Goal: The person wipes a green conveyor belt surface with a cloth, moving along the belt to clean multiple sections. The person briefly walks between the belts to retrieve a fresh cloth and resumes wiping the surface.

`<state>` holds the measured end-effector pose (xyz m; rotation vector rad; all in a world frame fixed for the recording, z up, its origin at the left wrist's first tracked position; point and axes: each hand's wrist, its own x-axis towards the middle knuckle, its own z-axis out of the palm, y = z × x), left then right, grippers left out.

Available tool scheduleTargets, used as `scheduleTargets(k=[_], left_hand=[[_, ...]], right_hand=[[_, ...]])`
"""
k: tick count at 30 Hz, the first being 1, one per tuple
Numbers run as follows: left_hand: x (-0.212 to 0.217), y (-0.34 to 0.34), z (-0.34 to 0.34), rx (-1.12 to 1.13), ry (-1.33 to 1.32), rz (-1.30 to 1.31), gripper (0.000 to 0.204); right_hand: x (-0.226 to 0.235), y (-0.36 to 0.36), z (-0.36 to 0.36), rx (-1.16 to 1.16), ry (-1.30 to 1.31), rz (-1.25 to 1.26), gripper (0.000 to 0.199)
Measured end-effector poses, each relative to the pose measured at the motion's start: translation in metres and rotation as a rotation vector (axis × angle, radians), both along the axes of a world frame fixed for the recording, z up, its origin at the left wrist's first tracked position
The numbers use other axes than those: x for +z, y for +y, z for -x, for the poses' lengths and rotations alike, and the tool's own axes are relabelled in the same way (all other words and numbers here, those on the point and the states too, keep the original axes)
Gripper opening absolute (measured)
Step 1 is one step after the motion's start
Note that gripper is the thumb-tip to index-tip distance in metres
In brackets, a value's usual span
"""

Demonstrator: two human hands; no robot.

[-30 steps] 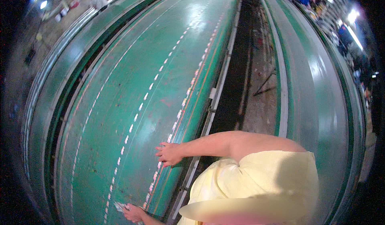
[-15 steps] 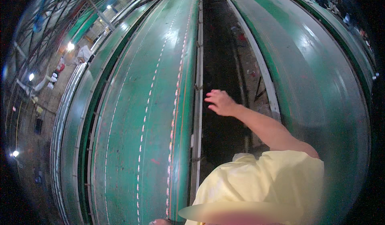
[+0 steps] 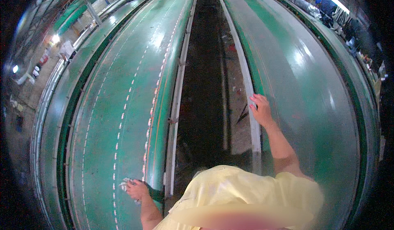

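1. Surface: long, flat, glossy green table (image 3: 98,148) runs from 7 to 11 o'c, w/ scuffs & tiny specks; white lamp glare near 11.
2. Rows of short white painted-looking dashes (image 3: 120,126) run lengthwise on it; thin orange lines (image 3: 159,119) nearer its R edge.
3. Long grey-green shiny table (image 3: 303,119) at 3 o'c, edged by straight pale rail (image 3: 246,82), material unclear. Dark narrow aisle (image 3: 201,74) btw tables, up to 12.
4. Room: round white lamp (image 3: 55,38) at 10 o'c, dark roof beams past it; long white strip light (image 3: 337,2) at 2, w/ dark hanging fabric-like stuff nearby.
5. L hand (image 3: 138,190) at 7 o'c, fingers closed round crumpled whitish-grey rag-like piece (image 3: 124,185), on or just over green table; exact material can't tell.
6. R hand (image 3: 261,109) at 3 o'c, nothing seen in it, fingers loosely bent at pale rail; contact can't tell. Hands well apart.
7. Soft, creased pale-yellow cloth shirt (image 3: 234,189) at 6.
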<state>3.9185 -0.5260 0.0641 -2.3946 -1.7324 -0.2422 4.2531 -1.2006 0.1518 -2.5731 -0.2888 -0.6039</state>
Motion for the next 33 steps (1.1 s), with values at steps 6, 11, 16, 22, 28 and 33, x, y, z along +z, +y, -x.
scheduleTargets(k=[6,11,16,22,28,33], left_hand=[[0.0,-0.01,-0.016,0.083,-0.049,0.085,0.048],[-0.013,0.008,-0.003,0.116,-0.017,0.054,0.049],[-0.006,0.024,-0.051,0.64,-0.053,0.145,0.047],[-0.032,0.105,-0.193,0.709,-0.012,0.088,0.051],[-0.019,0.006,-0.506,-0.134,-0.171,0.032,0.054],[-0.026,-0.091,-0.707,-0.597,-0.302,0.096,0.05]], right_hand=[[-0.004,-0.013,-0.051,0.036,0.043,0.043,0.045],[-0.005,0.013,-0.132,0.102,0.043,0.087,0.042],[0.003,0.043,-0.226,0.32,0.124,0.14,0.042],[0.013,0.088,-0.327,0.469,0.181,0.132,0.042],[0.002,0.083,-0.395,0.548,0.26,0.207,0.043],[0.004,0.067,-0.492,0.537,0.241,0.227,0.043]])
